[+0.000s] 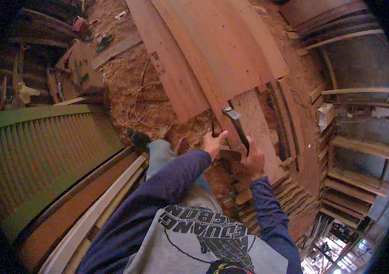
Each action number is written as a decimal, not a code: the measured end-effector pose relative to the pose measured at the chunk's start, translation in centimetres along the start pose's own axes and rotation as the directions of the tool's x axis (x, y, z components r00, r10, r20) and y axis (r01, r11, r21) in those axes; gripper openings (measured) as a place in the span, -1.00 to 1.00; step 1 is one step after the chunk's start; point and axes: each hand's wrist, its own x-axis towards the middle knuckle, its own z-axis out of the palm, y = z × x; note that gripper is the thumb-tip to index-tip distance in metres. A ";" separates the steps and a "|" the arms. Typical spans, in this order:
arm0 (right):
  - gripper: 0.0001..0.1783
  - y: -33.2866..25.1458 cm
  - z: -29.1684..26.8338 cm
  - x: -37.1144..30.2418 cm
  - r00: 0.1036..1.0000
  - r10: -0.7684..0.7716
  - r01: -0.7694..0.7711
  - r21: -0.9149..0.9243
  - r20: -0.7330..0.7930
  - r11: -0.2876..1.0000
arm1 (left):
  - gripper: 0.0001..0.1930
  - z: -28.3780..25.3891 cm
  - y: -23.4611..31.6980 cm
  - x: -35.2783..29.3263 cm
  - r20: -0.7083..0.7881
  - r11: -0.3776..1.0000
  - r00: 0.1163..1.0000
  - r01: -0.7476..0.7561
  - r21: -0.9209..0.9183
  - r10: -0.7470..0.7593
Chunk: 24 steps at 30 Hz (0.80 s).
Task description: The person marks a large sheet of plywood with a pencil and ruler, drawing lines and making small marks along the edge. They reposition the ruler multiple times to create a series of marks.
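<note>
My right hand (253,160) is closed around the dark handle of a hammer (239,130). The hammer's metal head points away from me, over a wooden plank. To its left, my left hand (214,143) is closed in a pinch, thumb stretched to the right. A thin dark rod (212,128) stands up from its fingers; I cannot make out its kind. Both hands are close to the near end of a reddish-brown board (224,119). Wide reddish wooden sheets (217,45) spread out beyond the hands.
A green louvred panel (53,150) leans at the left, beside long timber pieces (98,205). A thin cable (136,101) loops over the brown ground. Stacked wood strips (285,201) lie by my right forearm. Wooden shelving (358,146) stands along the right.
</note>
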 end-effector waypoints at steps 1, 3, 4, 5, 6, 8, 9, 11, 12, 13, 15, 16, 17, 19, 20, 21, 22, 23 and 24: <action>-0.50 0.3 -0.2 0.2 0.995 0.025 -0.016 -0.089 0.097 0.996 | -0.62 0.0 0.1 0.0 -0.033 1.000 0.999 0.022 0.018 -0.021; -0.58 0.7 -0.7 0.2 0.988 0.095 -0.075 -0.153 0.126 0.985 | -0.65 0.0 0.3 -0.3 -0.063 0.999 0.997 0.036 0.032 -0.033; -0.61 0.9 -0.8 0.1 0.976 0.164 -0.132 -0.213 0.143 0.968 | -0.65 -0.1 0.4 -0.5 -0.063 0.999 0.998 0.029 0.030 -0.027; -0.58 0.8 -0.8 -0.2 0.994 0.077 -0.069 -0.101 0.077 0.993 | -0.64 -0.1 0.4 -0.8 -0.080 0.994 0.994 0.081 0.078 -0.075; -0.54 0.8 -0.6 -0.5 1.000 0.020 -0.020 -0.020 0.000 1.000 | -0.63 -0.2 0.4 -1.0 -0.060 0.998 0.997 0.047 0.039 -0.044; -0.50 0.4 0.3 -1.1 0.992 -0.039 0.054 0.122 -0.122 0.991 | -0.62 -0.2 0.3 -1.2 -0.068 0.994 0.995 0.080 0.069 -0.075; -0.50 0.3 0.9 -1.3 0.986 -0.045 0.075 0.186 -0.162 0.980 | -0.61 -0.2 0.2 -1.2 -0.056 0.997 0.997 0.051 0.057 -0.048; -0.51 0.5 2.0 -1.2 0.993 -0.006 0.024 0.149 -0.119 0.988 | -0.60 0.0 0.3 -1.1 -0.068 0.994 0.996 0.065 0.086 -0.059; -0.51 1.1 2.3 -0.7 0.998 0.040 -0.039 0.042 -0.037 0.998 | -0.61 0.1 0.5 -0.9 -0.066 0.998 0.997 0.029 0.053 -0.025; -0.52 1.6 2.5 -0.5 0.986 0.151 -0.144 -0.095 0.065 0.985 | -0.62 0.2 0.7 -0.9 -0.083 0.997 0.995 0.053 0.051 -0.049; -0.51 2.5 2.8 -0.4 0.980 0.168 -0.166 -0.026 0.102 0.986 | -0.64 0.4 1.3 -0.9 -0.092 0.994 0.993 0.081 0.067 -0.075; -0.51 2.8 2.9 -0.4 0.977 0.201 -0.200 -0.014 0.066 0.980 | -0.66 0.4 1.6 -1.1 -0.080 0.992 0.993 0.095 0.084 -0.088; -0.50 2.9 3.1 -0.4 0.997 0.080 -0.081 0.042 0.020 0.996 | -0.67 0.5 1.9 -1.3 -0.064 0.989 0.993 0.108 0.102 -0.102; -0.49 2.7 3.6 -0.6 0.934 -0.242 0.272 0.088 -0.262 0.958 | -0.68 0.5 2.3 -1.5 -0.063 0.997 0.995 0.075 0.034 -0.073; -0.50 2.5 3.9 -0.6 0.978 -0.110 0.125 0.080 -0.179 0.989 | -0.69 0.5 2.3 -1.5 -0.052 0.997 0.996 0.072 0.003 -0.071; -0.50 2.3 4.1 -0.5 0.991 -0.054 0.063 0.071 -0.122 0.995 | -0.65 0.4 2.4 -1.5 -0.046 0.999 0.998 0.046 -0.002 -0.046; -0.50 2.1 4.4 -0.5 0.996 -0.011 0.017 0.074 -0.089 0.997 | -0.61 0.2 2.3 -1.3 -0.032 1.000 0.999 0.031 -0.002 -0.031; -0.50 1.9 4.4 -0.5 0.997 0.033 -0.028 0.084 -0.064 0.996 | -0.58 0.1 2.2 -1.2 -0.031 0.996 0.995 0.092 -0.006 -0.092; -0.51 1.7 4.3 -0.5 0.996 0.065 -0.058 0.108 -0.062 0.992 | -0.59 -0.1 2.0 -1.0 -0.016 0.997 0.999 0.045 0.058 -0.044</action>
